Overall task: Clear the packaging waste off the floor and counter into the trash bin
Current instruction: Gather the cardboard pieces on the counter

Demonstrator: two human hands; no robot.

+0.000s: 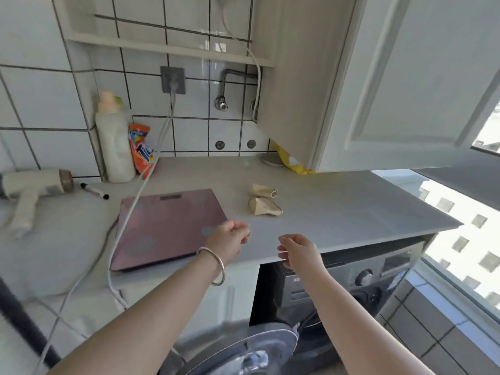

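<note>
Two bare forearms are seen reaching out over the front edge of the pale counter (338, 201). The left hand (230, 240) is held above the counter just beside the near right corner of a pink bathroom scale (167, 228); its fingers are loosely curled and nothing is gripped in them. A silver bangle (216, 266) is worn on that wrist. The right hand (297, 251) is held over the counter's front edge, fingers half bent and pointing towards the other hand, and it too is empty (the two hands are apart, with a clear gap between them).

The crumpled beige packaging paper (263, 200) is seen lying on the counter beyond the hands, just to the right of the scale's far corner, touched by neither hand. A yellow wrapper (290, 163) is tucked at the back under the open cabinet door (405, 85).

Further left, a white detergent bottle (113, 142) and an orange packet (140, 150) are stood against the tiled wall, with a black marker (94, 191) and a hair dryer (32, 190) laid near them. A white cable (151, 171) is draped from the wall socket (173, 79) across the scale. A washing machine (338, 280) is fitted below the counter, its door open.
</note>
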